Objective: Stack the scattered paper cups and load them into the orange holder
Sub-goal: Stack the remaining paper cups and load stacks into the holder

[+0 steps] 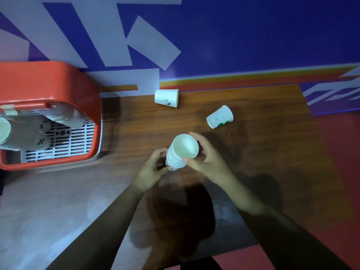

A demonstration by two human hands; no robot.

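I see both hands on 1 stack of paper cups (183, 151) at mid tabletop (263, 156), mouth up and tilted toward the camera. The left grip (153, 169) curls round the lower part of the stack. The right grip (207, 155) wraps the upper part, with the thumb on the near side just under the rim and the fingers round the far side. Both are closed on that stack. 2 loose cups lie on their sides further back, well apart from the stack: a black-print cup (166, 98) by the wall and a green-print cup (220, 116) to its right. The orange holder (48, 82) sits at the left edge, well apart from the hands, with cup stacks (29, 133) lying inside over a white grille (66, 142).
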